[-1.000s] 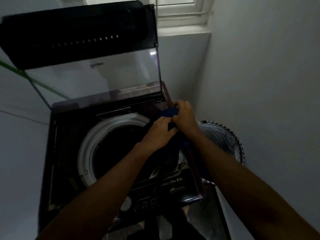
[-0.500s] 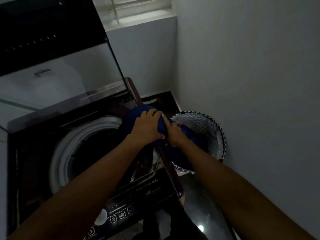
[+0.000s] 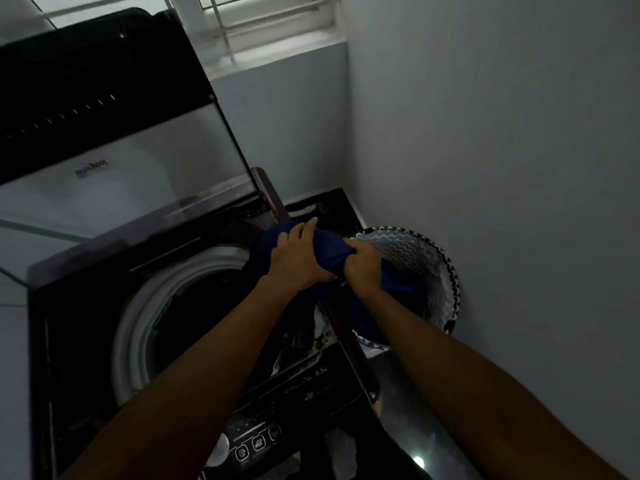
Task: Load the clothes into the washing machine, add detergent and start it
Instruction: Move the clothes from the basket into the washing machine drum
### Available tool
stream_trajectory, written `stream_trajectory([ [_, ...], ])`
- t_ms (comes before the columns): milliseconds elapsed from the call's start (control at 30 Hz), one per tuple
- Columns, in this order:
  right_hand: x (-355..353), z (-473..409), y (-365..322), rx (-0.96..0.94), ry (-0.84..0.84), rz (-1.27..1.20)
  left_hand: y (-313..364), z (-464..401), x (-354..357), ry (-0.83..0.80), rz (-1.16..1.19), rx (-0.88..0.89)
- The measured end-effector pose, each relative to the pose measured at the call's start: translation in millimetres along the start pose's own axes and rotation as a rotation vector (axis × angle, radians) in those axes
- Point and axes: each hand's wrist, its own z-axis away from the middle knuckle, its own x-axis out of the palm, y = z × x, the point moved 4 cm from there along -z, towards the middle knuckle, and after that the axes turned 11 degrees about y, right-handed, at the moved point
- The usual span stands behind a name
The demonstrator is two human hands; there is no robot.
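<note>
A dark blue garment [image 3: 332, 249] is held over the right edge of the top-loading washing machine [image 3: 69, 341]. My left hand [image 3: 296, 259] grips its upper part, fingers curled over the cloth. My right hand [image 3: 362, 268] clutches a bunch of the same cloth just to the right. The rest of the garment hangs down into the patterned laundry basket [image 3: 446, 271] beside the machine. The machine's lid [image 3: 104, 133] stands raised, and the white-rimmed drum opening [image 3: 138, 327] is dark inside.
The control panel [image 3: 298, 393] with buttons runs along the machine's front right. A grey wall stands close on the right, and a window sits above the back wall. Other clothes lie at the drum's right edge under my hands.
The view has swung right and down. Both hands have drawn more of the blue garment up out of the basket, toward the machine's right edge.
</note>
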Motion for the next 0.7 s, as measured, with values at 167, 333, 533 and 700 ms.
stream_trajectory([
  [167,4,9,-40,0.010,0.069,-0.178,-10,4,-8,-0.032,0.286,-0.043],
  [333,17,27,-77,-0.085,0.062,-0.229,-34,28,-23,0.031,0.512,-0.159],
  [533,54,64,-129,-0.243,-0.049,-0.306,-81,57,-53,0.145,0.682,-0.319],
  [700,93,98,-165,-0.360,-0.166,-0.265,-132,87,-80,0.253,0.761,-0.384],
])
